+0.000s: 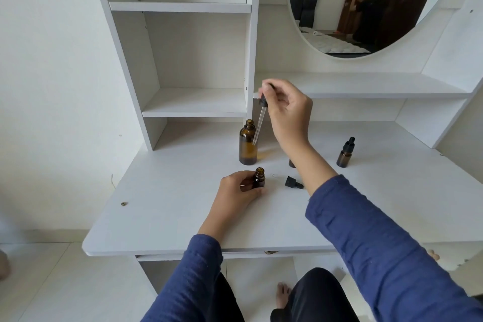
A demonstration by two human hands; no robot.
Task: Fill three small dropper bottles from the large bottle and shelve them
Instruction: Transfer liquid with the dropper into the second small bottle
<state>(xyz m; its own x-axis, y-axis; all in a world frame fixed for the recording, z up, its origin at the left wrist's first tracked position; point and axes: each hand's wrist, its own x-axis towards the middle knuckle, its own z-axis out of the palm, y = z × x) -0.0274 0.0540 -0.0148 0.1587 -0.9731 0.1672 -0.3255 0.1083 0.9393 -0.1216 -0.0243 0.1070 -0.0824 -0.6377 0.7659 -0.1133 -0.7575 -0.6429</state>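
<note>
The large amber bottle (247, 145) stands uncapped on the white desk (183, 217). My right hand (286, 110) pinches a long dropper (258, 123) by its black bulb; the glass tip hangs in the air beside the large bottle's shoulder, outside its neck. My left hand (239, 191) grips a small open amber bottle (259, 178) upright on the desk. A small black dropper cap (294, 182) lies on its side to the right of it. A second small bottle (292, 163) is mostly hidden behind my right forearm. A third small bottle (345, 153), capped, stands at the right.
White shelf compartments (194, 103) rise behind the large bottle at the left. A long low shelf (366, 85) runs under a round mirror (366, 8) at the right. The mirror reflects a person in a headset. My knees and a foot show below the desk edge.
</note>
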